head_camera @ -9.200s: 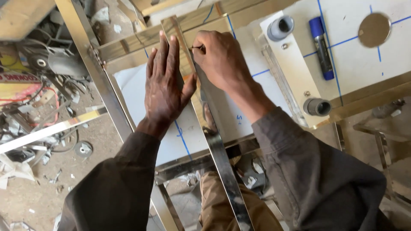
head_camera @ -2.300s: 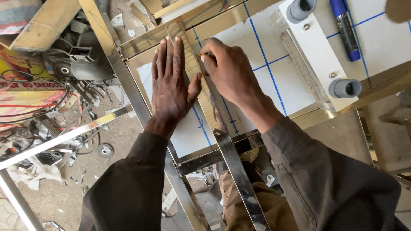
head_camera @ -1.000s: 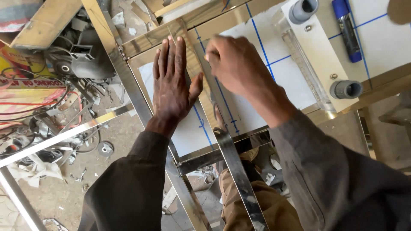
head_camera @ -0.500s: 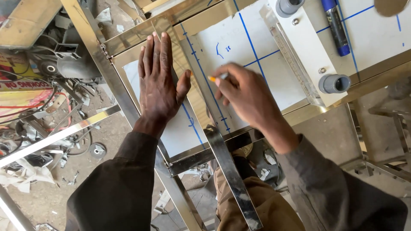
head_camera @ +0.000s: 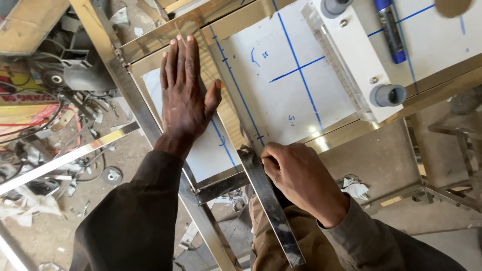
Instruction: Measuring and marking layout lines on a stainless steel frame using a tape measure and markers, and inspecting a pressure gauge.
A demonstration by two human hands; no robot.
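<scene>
blue marker on white block | 2 grey tubes (open-ended) | scrap and cables on floor

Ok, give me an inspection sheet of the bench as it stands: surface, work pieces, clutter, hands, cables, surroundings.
Surface: white sheet ruled with blue lines, set in a shiny metal frame.
Job's things: long metal strip lying across the sheet and past its near edge.
Clutter: blue marker, two grey caps on a white block, clear ruler.
Hands: left hand flat on the strip's upper part; right hand closed at the strip's near part, what it grips is hidden.
Cables: dark cords on the ground at left.
Surroundings: dirt floor with scraps, loose metal bar.
</scene>
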